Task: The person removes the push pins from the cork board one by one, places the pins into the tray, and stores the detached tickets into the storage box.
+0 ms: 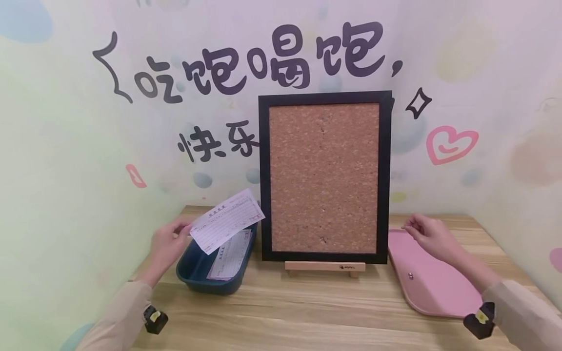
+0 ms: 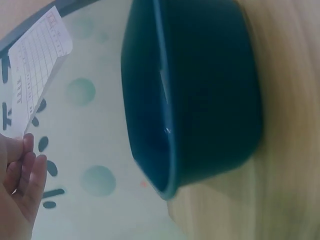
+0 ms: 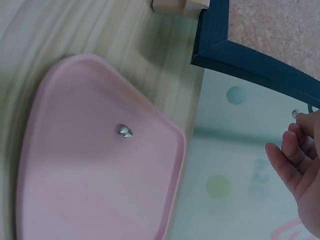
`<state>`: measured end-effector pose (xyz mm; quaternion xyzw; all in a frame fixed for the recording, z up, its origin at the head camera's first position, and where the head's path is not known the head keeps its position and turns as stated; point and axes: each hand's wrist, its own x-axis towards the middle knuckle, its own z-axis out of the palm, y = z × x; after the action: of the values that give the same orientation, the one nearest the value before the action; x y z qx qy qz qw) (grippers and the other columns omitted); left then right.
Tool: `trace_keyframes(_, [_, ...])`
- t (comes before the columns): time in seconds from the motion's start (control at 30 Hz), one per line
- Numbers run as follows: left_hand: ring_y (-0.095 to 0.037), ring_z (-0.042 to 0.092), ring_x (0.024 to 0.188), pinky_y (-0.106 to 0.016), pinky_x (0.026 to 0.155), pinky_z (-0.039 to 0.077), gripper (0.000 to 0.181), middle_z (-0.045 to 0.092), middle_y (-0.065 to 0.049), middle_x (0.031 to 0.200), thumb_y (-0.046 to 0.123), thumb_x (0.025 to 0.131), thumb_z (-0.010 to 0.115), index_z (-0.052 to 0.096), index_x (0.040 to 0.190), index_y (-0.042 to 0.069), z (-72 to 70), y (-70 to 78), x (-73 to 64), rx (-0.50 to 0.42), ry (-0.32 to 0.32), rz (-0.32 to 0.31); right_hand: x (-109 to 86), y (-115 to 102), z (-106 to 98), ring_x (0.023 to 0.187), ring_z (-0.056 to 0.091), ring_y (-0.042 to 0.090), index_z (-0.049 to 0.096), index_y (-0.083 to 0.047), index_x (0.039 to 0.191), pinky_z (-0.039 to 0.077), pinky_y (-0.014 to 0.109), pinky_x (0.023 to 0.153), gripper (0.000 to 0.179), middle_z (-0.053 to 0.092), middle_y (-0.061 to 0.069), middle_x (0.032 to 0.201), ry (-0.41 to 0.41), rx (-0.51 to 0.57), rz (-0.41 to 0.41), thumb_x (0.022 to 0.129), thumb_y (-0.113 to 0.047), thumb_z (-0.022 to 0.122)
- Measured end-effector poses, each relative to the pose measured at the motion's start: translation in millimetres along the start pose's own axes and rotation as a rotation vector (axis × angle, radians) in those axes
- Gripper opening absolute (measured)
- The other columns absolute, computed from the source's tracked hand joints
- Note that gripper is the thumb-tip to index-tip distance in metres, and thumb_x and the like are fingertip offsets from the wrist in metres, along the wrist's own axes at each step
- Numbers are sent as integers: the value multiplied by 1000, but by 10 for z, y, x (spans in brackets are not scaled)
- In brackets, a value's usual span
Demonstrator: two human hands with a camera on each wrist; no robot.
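Note:
My left hand (image 1: 169, 243) pinches a printed paper slip (image 1: 226, 219) by its lower left corner, raised above a dark blue tub (image 1: 210, 287). Ruled lines cross the slip (image 2: 40, 65) in the left wrist view. More printed slips (image 1: 230, 258) lie inside the tub. Over the far end of a pink tray (image 1: 439, 282), the thumb and finger of my right hand (image 1: 432, 236) pinch a small silver push pin (image 3: 295, 114), mostly hidden by the fingertips. Another silver pin (image 3: 124, 131) lies on the tray.
Between the hands, a black-framed cork board (image 1: 325, 180) stands upright on a small wooden easel (image 1: 325, 266). The wooden table (image 1: 307, 312) reaches back to a printed wall hanging (image 1: 197, 29) with large dark characters.

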<state>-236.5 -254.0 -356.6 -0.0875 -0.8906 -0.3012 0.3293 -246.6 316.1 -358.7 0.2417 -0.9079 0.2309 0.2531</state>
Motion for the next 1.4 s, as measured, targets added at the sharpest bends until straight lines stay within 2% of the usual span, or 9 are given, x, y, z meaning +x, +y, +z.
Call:
trace_keyframes(0.23, [-24,56,66,-24,56,43,7,64,-17,74,-5,81,60,65,86,-7,-43,-153,-122,5,5,-30,-156,122,38,50,35,-2,58,-7,77,32,21,44,12,42,-10,58,-13,8,22,80,3,62])
trace_keyframes(0.47, [-20,54,64,-21,52,41,6,64,-14,72,-5,80,60,65,84,-6,15,-219,-216,1,7,-37,-282,227,40,50,37,-2,58,-4,79,33,21,42,9,45,-6,60,-55,51,61,82,4,59])
trace_keyframes(0.77, [-24,55,62,-29,55,42,6,64,-15,70,-3,79,62,66,81,-8,199,-217,-332,17,38,-57,-445,339,83,49,38,-1,56,-5,79,35,21,43,10,45,-7,59,-138,101,110,83,4,59])
trace_keyframes(0.97, [-20,53,56,-29,52,41,7,63,-13,64,-2,78,64,66,77,-8,313,-222,-400,53,73,-107,-552,427,164,48,41,-1,56,2,80,37,21,40,7,47,-8,59,-166,205,58,81,8,59])
trace_keyframes(1.1, [-20,54,54,-30,52,41,7,63,-13,62,-2,77,63,66,75,-8,369,-193,-439,69,89,-124,-632,460,258,52,38,-4,56,-1,75,36,20,44,13,47,-6,61,-192,159,30,77,11,60])
trace_keyframes(1.23, [-22,54,55,-33,53,40,8,63,-14,63,-2,78,62,66,76,-8,411,-160,-479,78,83,-151,-728,467,306,55,36,-5,56,-5,75,35,19,46,14,47,-7,63,-265,121,83,76,9,60])
trace_keyframes(1.4, [-22,55,55,-32,53,39,9,63,-15,63,-2,77,60,66,76,-8,432,-166,-517,68,95,-202,-815,475,340,55,37,-3,56,-2,77,36,21,46,11,47,-5,64,-305,159,130,77,9,57])
